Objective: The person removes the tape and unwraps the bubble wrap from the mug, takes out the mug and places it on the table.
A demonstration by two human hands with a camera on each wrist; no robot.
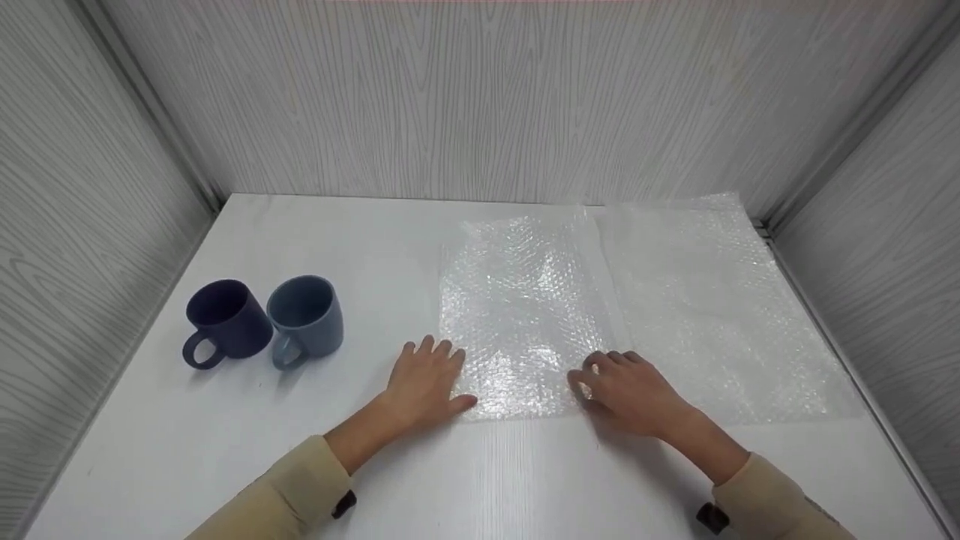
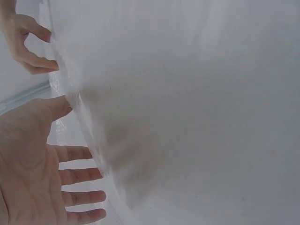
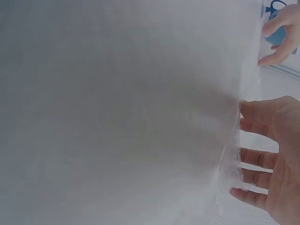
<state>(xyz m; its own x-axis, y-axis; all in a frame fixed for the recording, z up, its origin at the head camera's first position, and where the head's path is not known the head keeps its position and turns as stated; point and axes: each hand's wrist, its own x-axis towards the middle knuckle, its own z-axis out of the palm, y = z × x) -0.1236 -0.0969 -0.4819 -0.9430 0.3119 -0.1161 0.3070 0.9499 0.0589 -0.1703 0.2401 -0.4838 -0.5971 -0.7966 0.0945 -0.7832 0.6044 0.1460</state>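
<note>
A sheet of bubble wrap (image 1: pixel 517 307) lies flat on the white table, shiny and slightly rumpled. My left hand (image 1: pixel 429 386) rests at its lower left edge, fingers spread and thumb over the near corner. The left wrist view shows this left hand (image 2: pixel 35 159) with straight fingers meeting the surface. My right hand (image 1: pixel 630 390) touches the wrap's lower right side, fingers bent a little. In the right wrist view, the right hand (image 3: pixel 281 154) has its fingertips against the surface, thumb and fingers apart. A second bubble wrap sheet (image 1: pixel 727 322) lies to the right, beside and partly under that hand.
A dark purple mug (image 1: pixel 244 330) and a blue-grey mug (image 1: pixel 322 326) stand close together at the left, handles toward me. Pale wood-grain panels, including the back wall (image 1: pixel 480 97), enclose the white table (image 1: pixel 337 240) at the back and sides.
</note>
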